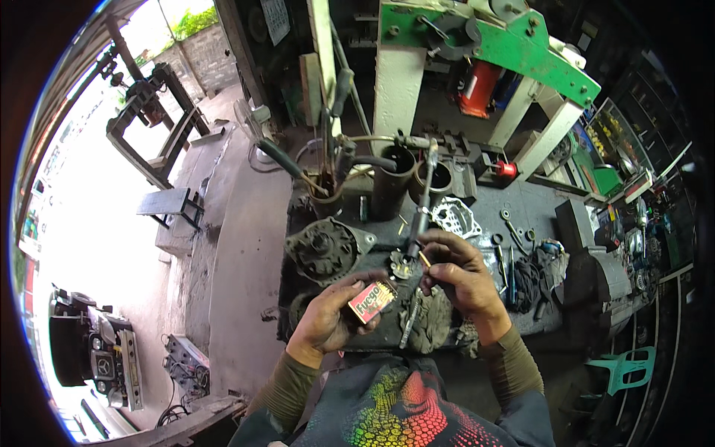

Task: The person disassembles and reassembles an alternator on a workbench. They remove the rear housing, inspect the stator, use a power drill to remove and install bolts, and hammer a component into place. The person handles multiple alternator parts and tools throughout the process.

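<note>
My left hand [328, 314] is closed around a small red and yellow matchbox [372, 300], its printed face up. Close by on the right, my right hand [463, 277] pinches a thin matchstick [424, 258] between thumb and fingers. No flame shows on it. Just beyond the hands, a small round metal part [403, 265] rests on the dark workbench [387, 232]. A long metal tool like a torch [420, 225] stands tilted over that part, its lower end near my right fingertips. To the left lies a greasy finned alternator housing [326, 249].
Tall metal cylinders [392, 182] stand at the bench's back, one holding long-handled tools. A dirty rag [428, 320] lies near the front edge. Wrenches [514, 227] and dark cloths [538, 276] lie to the right. A green and white press frame [499, 41] rises behind.
</note>
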Tool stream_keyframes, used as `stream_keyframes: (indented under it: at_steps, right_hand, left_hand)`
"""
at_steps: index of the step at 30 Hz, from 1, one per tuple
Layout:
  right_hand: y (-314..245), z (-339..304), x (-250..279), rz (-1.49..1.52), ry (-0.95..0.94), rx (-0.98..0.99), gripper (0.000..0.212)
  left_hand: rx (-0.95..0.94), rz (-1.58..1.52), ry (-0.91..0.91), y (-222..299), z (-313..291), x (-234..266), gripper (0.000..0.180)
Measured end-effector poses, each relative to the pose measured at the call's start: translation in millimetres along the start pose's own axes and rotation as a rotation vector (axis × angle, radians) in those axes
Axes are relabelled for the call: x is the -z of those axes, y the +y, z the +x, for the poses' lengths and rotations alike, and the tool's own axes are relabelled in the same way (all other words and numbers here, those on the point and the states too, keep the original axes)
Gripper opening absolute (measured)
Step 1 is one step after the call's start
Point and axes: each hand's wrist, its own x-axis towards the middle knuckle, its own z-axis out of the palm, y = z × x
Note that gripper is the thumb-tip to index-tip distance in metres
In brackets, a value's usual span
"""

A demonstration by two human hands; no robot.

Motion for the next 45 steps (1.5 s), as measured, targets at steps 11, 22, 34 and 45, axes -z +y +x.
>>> stream_keyframes:
  at_steps: [11,22,34,45]
  right_hand:
    - [-39,208,18,-1.505,0.117,0.537,0.026]
    - [20,336,28,-1.783,-0.275,0.455,0.039]
    - [27,360,21,-1.993,-0.385,0.274,0.028]
    - [34,360,24,-1.886,-0.343,0.438,0.019]
  left_hand:
    - [-0.275,-0.005,-0.103,69,-24,30,0.086]
    - [-0.453,-0.054,0.059,77,-16,69,0.077]
    - [-0.521,-0.011,0.15,78,4,54,0.082]
    - [-0.509,-0.036,0.146,77,2,58,0.079]
